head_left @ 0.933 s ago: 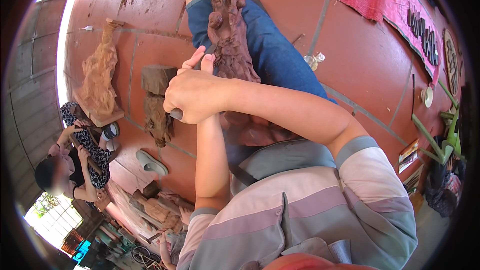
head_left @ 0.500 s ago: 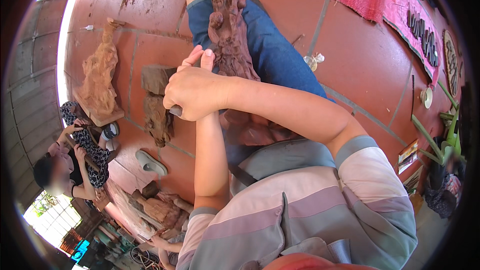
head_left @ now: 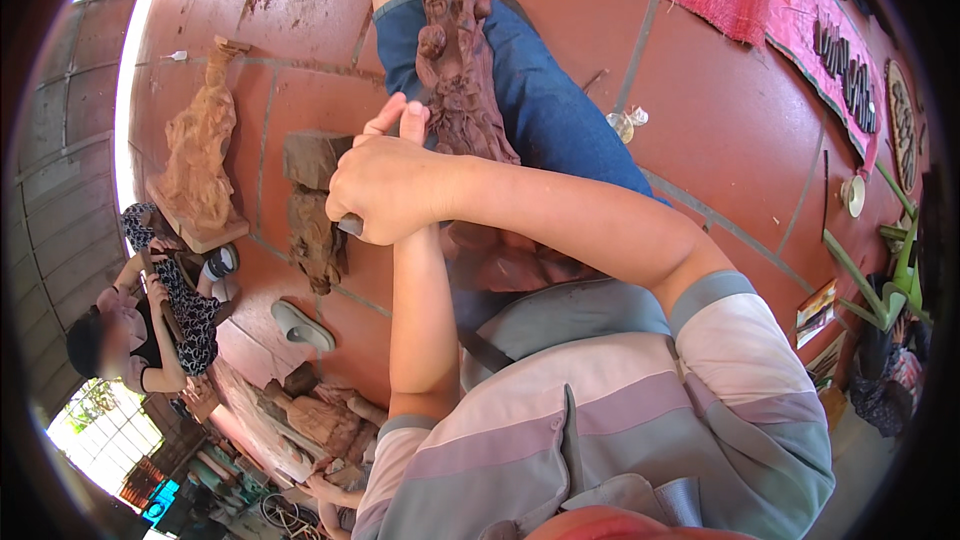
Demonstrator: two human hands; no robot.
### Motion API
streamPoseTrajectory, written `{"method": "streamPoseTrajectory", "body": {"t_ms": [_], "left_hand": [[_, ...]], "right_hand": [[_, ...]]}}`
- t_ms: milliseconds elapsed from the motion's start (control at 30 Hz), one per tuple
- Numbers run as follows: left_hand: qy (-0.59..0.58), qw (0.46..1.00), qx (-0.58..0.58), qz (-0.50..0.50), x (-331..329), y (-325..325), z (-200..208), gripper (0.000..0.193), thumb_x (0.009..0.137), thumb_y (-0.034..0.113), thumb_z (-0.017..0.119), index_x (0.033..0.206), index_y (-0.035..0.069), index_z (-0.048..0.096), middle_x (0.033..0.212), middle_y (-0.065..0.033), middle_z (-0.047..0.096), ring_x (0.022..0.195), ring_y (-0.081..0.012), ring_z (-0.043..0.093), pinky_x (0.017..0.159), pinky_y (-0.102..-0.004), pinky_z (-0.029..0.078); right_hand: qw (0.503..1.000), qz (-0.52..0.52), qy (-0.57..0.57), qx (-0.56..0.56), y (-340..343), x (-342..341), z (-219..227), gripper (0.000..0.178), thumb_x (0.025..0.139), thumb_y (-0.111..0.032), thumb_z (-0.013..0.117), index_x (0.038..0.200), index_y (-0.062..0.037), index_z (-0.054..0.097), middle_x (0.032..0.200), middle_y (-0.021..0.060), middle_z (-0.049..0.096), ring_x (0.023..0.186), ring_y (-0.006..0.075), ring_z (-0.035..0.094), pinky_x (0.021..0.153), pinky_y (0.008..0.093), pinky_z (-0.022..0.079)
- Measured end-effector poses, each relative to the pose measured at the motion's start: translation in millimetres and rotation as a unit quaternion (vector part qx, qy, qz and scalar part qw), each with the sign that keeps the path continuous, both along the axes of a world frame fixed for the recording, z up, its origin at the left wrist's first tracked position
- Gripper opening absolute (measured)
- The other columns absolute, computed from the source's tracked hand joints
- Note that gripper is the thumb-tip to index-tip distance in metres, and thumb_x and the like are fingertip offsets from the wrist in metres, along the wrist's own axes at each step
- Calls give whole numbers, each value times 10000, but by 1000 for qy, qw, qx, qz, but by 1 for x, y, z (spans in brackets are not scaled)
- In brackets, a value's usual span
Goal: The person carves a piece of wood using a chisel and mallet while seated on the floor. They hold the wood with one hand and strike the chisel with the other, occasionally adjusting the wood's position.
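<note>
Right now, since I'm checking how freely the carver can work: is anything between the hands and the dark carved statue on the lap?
Nothing visible. The right hand and left hand are clasped together right against the carved statue; a metal tool tip pokes out below the right fist.

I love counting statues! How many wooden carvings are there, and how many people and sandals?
Dark carving on the lap: 1
Pale carving standing on the floor: 1
Rough dark carving by the hands: 1
Carving lying at the bottom: 1
Other people: 1
Grey sandals: 1
Total: 6
</note>
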State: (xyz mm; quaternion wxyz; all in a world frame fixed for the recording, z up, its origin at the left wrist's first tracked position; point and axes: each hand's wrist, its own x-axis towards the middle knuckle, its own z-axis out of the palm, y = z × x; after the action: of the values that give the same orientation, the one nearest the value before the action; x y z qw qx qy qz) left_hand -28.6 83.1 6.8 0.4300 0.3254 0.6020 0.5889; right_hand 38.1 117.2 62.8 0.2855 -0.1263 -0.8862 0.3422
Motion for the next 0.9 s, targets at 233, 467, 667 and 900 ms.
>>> {"method": "streamPoseTrajectory", "body": {"t_ms": [233,467,667,900], "left_hand": [[-13,998,-11,61,17,-6,4,280,946,81,510,1194,-29,440,1258,-222,523,1088,-393,576,931,-434,524],[208,977,-31,-25,0,-3,-19,250,947,95,523,1170,10,448,1268,-224,507,1144,-349,548,927,-441,512],[-44,997,57,3,-14,-16,-48,225,927,91,532,1114,7,437,1303,-231,465,1146,-296,513,898,-456,499],[377,924,-31,56,17,2,12,257,824,252,713,992,91,604,999,-39,635,955,-163,594,896,-315,431]], "right_hand": [[993,44,-9,-113,-2,2,8,98,573,-105,602,652,-69,647,642,175,620,658,383,614,620,501,446],[996,-2,37,-78,-7,-5,-10,95,543,-97,600,630,-69,628,628,168,607,661,397,607,619,511,443],[994,44,61,-80,-1,-22,8,89,516,-102,619,556,-74,544,576,136,566,613,375,588,568,508,406],[996,12,73,-39,3,-3,5,196,521,-103,636,510,-65,445,548,128,514,564,333,545,524,454,377]]}}
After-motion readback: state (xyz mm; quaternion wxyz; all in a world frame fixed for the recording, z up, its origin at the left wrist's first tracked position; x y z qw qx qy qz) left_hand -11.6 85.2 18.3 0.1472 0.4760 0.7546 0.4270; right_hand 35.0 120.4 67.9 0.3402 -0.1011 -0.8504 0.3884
